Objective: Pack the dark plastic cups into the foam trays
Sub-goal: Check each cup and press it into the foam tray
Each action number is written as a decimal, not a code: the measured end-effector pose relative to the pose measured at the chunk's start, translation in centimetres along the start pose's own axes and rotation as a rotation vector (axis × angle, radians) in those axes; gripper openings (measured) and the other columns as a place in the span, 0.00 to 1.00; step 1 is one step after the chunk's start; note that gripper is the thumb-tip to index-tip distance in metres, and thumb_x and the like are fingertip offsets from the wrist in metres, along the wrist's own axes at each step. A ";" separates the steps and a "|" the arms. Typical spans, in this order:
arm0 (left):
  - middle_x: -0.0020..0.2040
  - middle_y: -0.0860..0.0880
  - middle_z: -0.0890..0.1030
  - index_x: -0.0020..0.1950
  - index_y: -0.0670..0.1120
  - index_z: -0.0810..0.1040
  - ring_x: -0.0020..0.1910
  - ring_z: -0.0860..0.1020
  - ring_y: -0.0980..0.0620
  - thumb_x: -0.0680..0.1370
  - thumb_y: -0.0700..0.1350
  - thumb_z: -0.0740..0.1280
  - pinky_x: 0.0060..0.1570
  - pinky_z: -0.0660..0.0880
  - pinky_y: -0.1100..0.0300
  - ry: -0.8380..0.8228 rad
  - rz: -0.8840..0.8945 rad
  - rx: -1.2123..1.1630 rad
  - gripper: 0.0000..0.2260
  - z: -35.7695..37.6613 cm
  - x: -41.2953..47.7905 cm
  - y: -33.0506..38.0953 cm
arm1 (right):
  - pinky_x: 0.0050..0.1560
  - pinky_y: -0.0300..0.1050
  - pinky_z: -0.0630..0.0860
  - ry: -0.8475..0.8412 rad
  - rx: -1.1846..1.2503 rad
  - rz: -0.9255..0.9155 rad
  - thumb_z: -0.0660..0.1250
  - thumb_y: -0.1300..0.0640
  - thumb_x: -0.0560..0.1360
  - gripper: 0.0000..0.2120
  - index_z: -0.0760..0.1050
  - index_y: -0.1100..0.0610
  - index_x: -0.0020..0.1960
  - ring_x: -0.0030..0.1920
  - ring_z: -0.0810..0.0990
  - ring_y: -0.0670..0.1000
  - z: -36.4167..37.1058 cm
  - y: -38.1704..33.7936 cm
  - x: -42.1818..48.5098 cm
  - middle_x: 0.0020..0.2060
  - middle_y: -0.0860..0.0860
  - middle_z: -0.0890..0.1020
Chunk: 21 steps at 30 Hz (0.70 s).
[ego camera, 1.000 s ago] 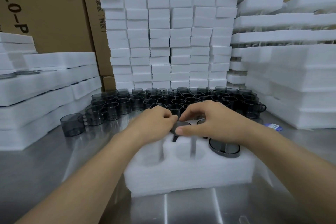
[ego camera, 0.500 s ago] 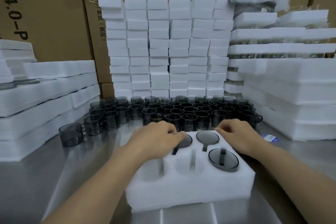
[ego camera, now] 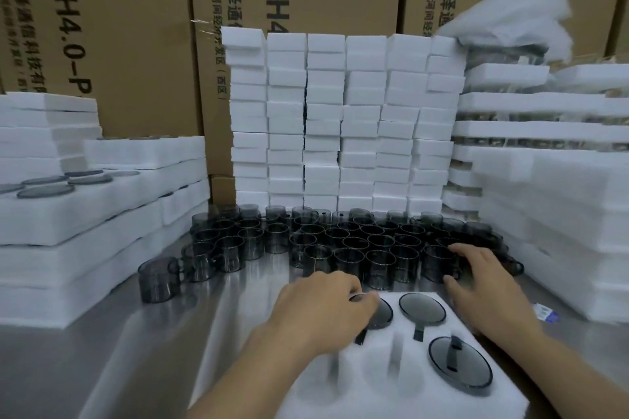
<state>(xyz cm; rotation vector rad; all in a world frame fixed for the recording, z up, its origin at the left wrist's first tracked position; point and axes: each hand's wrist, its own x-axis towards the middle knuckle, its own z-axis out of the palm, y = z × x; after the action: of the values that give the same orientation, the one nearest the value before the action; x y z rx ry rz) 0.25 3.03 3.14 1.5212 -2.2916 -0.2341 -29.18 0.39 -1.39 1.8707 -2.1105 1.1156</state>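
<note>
Since the earlier frame, our right hand [ego camera: 486,289] has left the white foam tray [ego camera: 391,405] and spreads open over the loose dark translucent plastic cups [ego camera: 347,243] behind it, touching their rims. Our left hand [ego camera: 323,313] curls its fingers on one seated cup [ego camera: 383,315] in a rear pocket.

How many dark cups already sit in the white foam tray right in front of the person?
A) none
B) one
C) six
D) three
D: three pockets of the foam tray hold cups, base up: the left cup under the left hand, the middle cup and the right cup. The other pockets are empty.
</note>
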 end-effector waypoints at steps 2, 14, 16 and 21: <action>0.43 0.54 0.84 0.51 0.53 0.80 0.51 0.81 0.48 0.82 0.68 0.55 0.41 0.68 0.54 -0.009 -0.002 -0.001 0.22 0.0 0.0 0.1 | 0.54 0.51 0.78 -0.061 -0.056 0.000 0.71 0.46 0.80 0.22 0.72 0.40 0.73 0.60 0.80 0.50 0.2 -0.2 0.0 0.72 0.42 0.71; 0.46 0.57 0.84 0.52 0.57 0.79 0.53 0.81 0.52 0.82 0.69 0.57 0.52 0.76 0.52 -0.027 -0.037 -0.016 0.19 -0.5 -0.3 0.3 | 0.47 0.51 0.78 -0.026 -0.070 0.013 0.68 0.48 0.83 0.15 0.74 0.42 0.69 0.48 0.78 0.48 -0.3 -1.7 -0.1 0.47 0.41 0.75; 0.47 0.57 0.84 0.52 0.58 0.80 0.51 0.81 0.53 0.81 0.68 0.58 0.53 0.77 0.53 -0.015 -0.034 -0.023 0.18 -0.6 -0.3 0.4 | 0.48 0.50 0.76 0.021 0.010 0.013 0.69 0.51 0.83 0.13 0.78 0.44 0.66 0.48 0.78 0.48 -0.1 -2.0 0.0 0.47 0.41 0.77; 0.37 0.57 0.81 0.47 0.59 0.79 0.41 0.79 0.55 0.81 0.67 0.61 0.42 0.74 0.56 0.016 -0.030 -0.069 0.15 -0.6 -0.2 0.4 | 0.47 0.39 0.70 0.217 0.205 -0.098 0.68 0.58 0.83 0.09 0.79 0.43 0.54 0.44 0.77 0.41 -0.7 -3.8 0.6 0.49 0.43 0.80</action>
<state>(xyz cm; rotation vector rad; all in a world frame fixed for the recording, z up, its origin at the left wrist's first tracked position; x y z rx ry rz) 0.27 3.44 3.77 1.5183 -2.2258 -0.3046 -26.21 0.40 1.14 1.8151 -1.8289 1.4844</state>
